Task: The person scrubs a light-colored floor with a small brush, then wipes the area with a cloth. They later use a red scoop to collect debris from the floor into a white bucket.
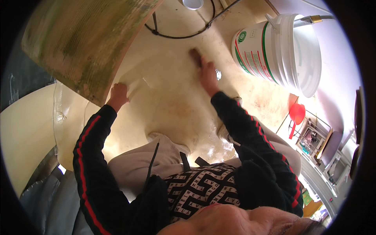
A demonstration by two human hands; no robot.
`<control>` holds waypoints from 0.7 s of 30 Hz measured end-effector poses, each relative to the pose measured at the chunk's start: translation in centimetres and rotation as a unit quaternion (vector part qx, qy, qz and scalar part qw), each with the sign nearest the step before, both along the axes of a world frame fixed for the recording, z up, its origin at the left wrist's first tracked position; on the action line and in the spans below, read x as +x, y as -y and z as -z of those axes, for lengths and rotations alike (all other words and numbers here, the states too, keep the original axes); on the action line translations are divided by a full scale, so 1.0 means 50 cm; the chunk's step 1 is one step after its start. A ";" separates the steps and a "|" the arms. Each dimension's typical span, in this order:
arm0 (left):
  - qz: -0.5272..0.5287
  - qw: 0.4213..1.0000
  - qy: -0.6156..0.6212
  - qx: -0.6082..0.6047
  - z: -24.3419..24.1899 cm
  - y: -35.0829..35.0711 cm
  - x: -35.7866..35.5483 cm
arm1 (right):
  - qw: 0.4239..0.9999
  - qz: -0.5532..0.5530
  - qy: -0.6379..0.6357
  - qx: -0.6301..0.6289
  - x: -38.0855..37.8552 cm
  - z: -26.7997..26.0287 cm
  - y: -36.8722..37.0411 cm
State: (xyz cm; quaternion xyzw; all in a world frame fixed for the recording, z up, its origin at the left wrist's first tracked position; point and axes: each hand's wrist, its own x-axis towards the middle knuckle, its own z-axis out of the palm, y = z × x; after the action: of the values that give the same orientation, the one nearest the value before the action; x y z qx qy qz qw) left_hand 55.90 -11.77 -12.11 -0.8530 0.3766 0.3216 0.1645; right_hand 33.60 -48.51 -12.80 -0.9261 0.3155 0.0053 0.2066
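Observation:
My right hand (208, 75) is closed on a dark brown brush-like thing (195, 57), blurred, low over or on the wet, stained pale floor (176, 102). To the left, my left hand (118, 93) is at the lower edge of a large board (85, 44) with greenish-brown stains and fine ridges. Its fingers are curled, and whether they grip the board's edge is hard to see. Both arms are in black sleeves with a red stripe.
A large white plastic bucket (255, 53) is at the upper right. Beyond my hands lie a thin dark hoop (188, 37) and a small white bowl (193, 3). A red plastic dipper (297, 114) and a wire rack (317, 120) are at the right.

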 end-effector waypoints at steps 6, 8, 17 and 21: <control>-0.037 0.997 -0.017 -0.058 0.008 -0.022 -0.003 | 0.995 -0.018 -0.040 -0.088 -0.009 -0.009 0.096; -0.073 0.993 -0.038 -0.090 0.004 -0.037 0.005 | 0.990 0.076 -0.010 -0.120 0.053 -0.008 0.181; -0.063 0.989 -0.044 -0.124 -0.005 -0.038 0.011 | 0.953 -0.281 -0.096 0.062 -0.143 -0.038 -0.098; -0.053 0.989 -0.027 -0.135 0.000 -0.043 0.005 | 0.948 -0.316 -0.033 0.007 -0.023 -0.023 -0.089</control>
State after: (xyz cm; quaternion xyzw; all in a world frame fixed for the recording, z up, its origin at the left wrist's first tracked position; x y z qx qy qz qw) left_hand 56.13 -9.62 -12.10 -0.8769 0.3755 0.2994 0.0202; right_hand 32.46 -44.05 -11.67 -0.9763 0.0132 0.1028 0.1899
